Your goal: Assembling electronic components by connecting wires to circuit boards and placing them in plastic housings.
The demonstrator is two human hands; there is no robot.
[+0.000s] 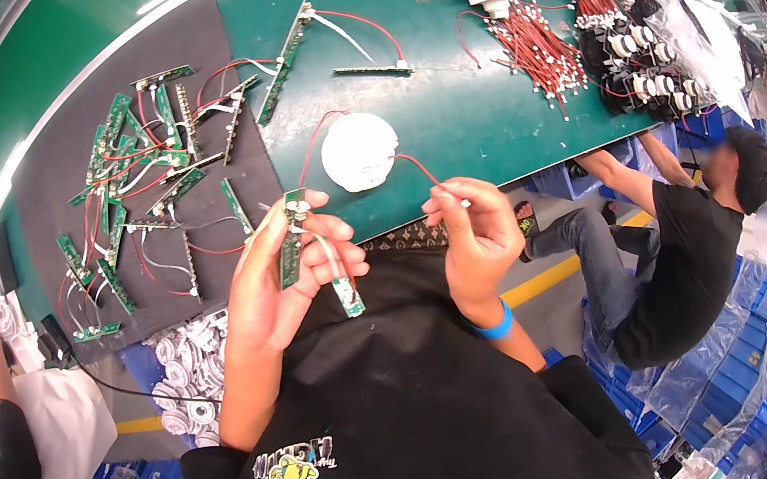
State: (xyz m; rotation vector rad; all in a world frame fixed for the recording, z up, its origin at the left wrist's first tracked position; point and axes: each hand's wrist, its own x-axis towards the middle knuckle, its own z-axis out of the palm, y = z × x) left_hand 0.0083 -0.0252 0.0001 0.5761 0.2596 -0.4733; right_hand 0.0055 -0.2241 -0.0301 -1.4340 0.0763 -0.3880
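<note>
In my left hand [283,277] is a narrow green circuit board [288,250], held between thumb and fingers. A second small board [349,298] hangs below those fingers on a white and red wire. My right hand [480,239] pinches a red wire [423,170] near its end, where a small white connector [466,204] shows at the fingertips. That wire runs up to a round white part [357,151] lying near the table's front edge. Another red wire leaves the part's left side toward my left hand; its end there is hard to make out.
Several wired circuit boards lie on a dark mat [54,208] at left. Red wire bundles [541,56] and black-and-white parts [648,63] sit at the right on the green table [486,126]. White round parts [188,374] fill a bin at lower left. A co-worker [688,239] sits at right.
</note>
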